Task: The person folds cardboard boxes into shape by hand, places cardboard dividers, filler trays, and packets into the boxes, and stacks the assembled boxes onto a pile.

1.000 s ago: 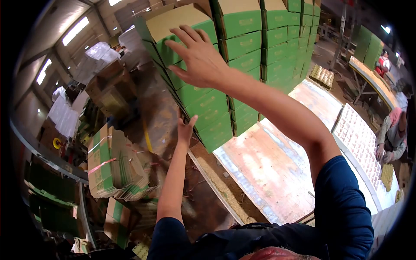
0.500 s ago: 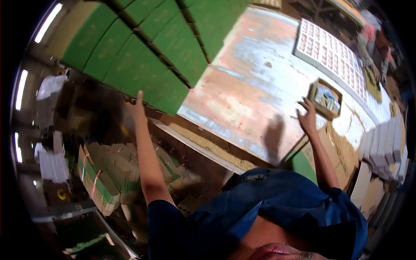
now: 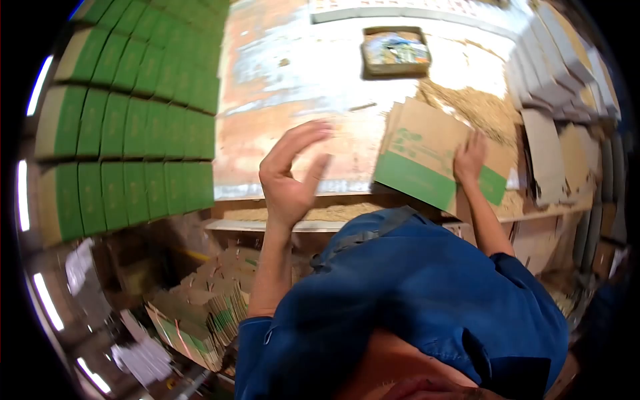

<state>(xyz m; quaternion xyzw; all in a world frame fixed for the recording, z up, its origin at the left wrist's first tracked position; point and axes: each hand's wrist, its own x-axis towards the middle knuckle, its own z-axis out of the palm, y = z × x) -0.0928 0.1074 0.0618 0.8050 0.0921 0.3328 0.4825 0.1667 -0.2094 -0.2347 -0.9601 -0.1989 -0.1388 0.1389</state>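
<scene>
My left hand (image 3: 293, 173) is raised over the near edge of the worktable (image 3: 267, 100), its thumb and fingers apart and nothing between them. Flat green-and-brown cardboard pieces (image 3: 423, 157) lie overlapping on the table's right part. On top of them rests my right hand (image 3: 471, 159), fingers stretched toward the far side. Beyond the cardboard stands a small open box (image 3: 397, 51) with colourful small items inside. Stacked green cartons (image 3: 133, 127) rise at the table's left side, away from my left hand.
White trays (image 3: 547, 60) are piled at the right, with bent cardboard (image 3: 543, 157) below them. Loose husks (image 3: 467, 107) lie behind the flat cardboard. Bundled folded cartons (image 3: 207, 310) sit low at the left. A long white tray (image 3: 413, 12) lies at the far edge.
The view has swung right and down, away from the green stack. My left hand has moved from beside the stack to over the table; my right hand has come down onto the flat cardboard.
</scene>
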